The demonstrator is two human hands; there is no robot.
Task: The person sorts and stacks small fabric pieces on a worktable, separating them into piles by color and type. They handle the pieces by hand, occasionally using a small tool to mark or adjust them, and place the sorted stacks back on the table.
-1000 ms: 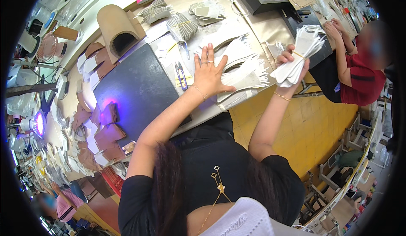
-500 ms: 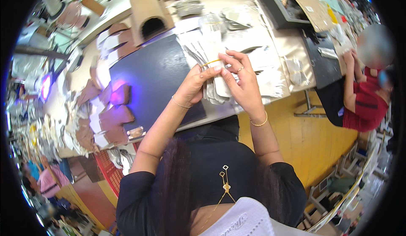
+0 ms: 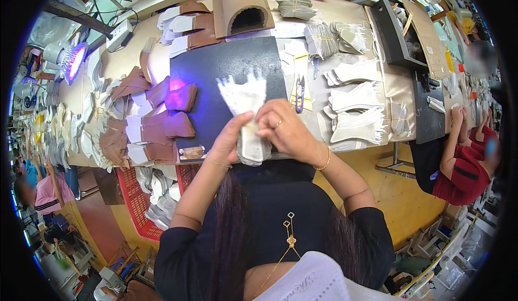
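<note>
In front of my body, over the front edge of the black board (image 3: 232,58), I hold a bundle of white cut pieces (image 3: 245,97). Its fringed, fanned-out end points away from me, and its rounded end toward me. My left hand (image 3: 233,138) grips the narrow middle from the left, thumb on top. My right hand (image 3: 288,131) is closed against the bundle's right side, fingers curled in. Whether a band lies between these fingers is hidden.
Brown and white cut pieces (image 3: 156,131) lie left of the board. White stacks (image 3: 356,106), banded bundles (image 3: 321,41) and snips (image 3: 300,93) lie right. A brown half-tube (image 3: 243,1) stands behind. Below left is a red basket (image 3: 132,204); a co-worker in red (image 3: 461,166) sits right.
The bundle has come toward my body and now lies over the board's front edge. The stretched yellow rubber band seen earlier no longer shows distinctly. The view has shifted, showing the snips.
</note>
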